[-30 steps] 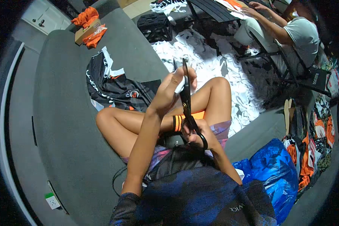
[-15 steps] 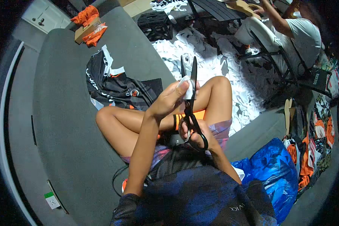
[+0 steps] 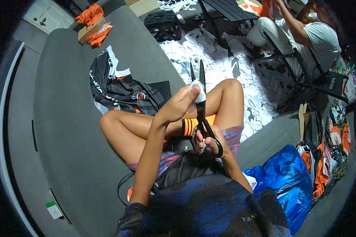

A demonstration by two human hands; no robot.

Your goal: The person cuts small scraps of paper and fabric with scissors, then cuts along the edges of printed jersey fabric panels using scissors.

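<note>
Scissors (image 3: 201, 112) are spanning both hands: fingers of the right hand (image 3: 210, 143) are grasping the handles (image 3: 220, 150), seemingly bracing the parted blades (image 3: 202, 75); fingers of the left hand (image 3: 182, 103) are pinching white material (image 3: 200, 95) against them. Below the scissors, a shirt (image 3: 209, 197) is reading "WICK"; to their right, a black panel (image 3: 333, 84), apparently "BLACKDOG".

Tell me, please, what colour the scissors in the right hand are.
The scissors are black, as the head view shows best.
</note>
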